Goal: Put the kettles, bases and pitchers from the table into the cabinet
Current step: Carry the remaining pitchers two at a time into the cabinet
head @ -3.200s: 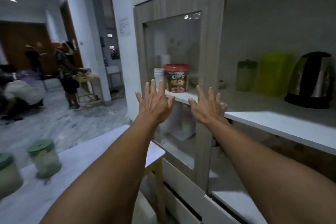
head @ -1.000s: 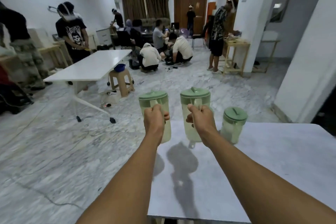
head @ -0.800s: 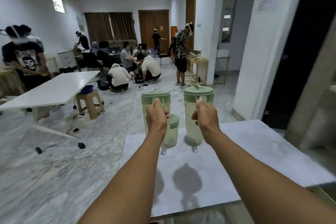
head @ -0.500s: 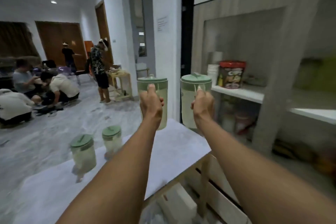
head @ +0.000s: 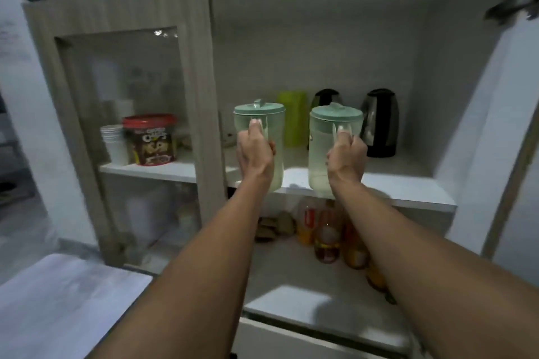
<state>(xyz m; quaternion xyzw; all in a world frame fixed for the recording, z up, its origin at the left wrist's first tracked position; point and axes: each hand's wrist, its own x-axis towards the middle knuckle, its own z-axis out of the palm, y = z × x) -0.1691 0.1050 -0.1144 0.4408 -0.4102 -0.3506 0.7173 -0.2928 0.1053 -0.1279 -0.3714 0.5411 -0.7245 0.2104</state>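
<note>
Head view: both arms reach forward toward the open compartment of the cabinet (head: 201,67). Left hand (head: 254,151) clenched around the handle of the left pitcher (head: 272,125), a clear pitcher with a pale green lid, held upright. Right hand (head: 347,154) clenched around the handle of the right pitcher (head: 320,143), same type, also upright. Both pitchers are at the front edge of the white shelf (head: 408,186); cannot tell whether their bottoms touch the shelf or hang just in front of it. The pitchers sit side by side with a gap between them.

Further back on the same shelf: a lime green container (head: 293,119) between the two pitchers, a dark kettle (head: 325,97) partly hidden behind the right pitcher, and a second black and steel kettle (head: 379,122) to the right, standing upright near the back wall. Bases not clearly separable from the kettles.

Left compartment, behind a glass door (head: 122,81): red-lidded cereal tub (head: 150,138) and a stack of white cups (head: 113,140) just beside it, on a shelf at the same level.

Lower shelf under the pitchers: several bottles (head: 328,236) with orange and amber contents, blurred. Corner of the white desk (head: 58,300) at bottom left, near the cabinet.
</note>
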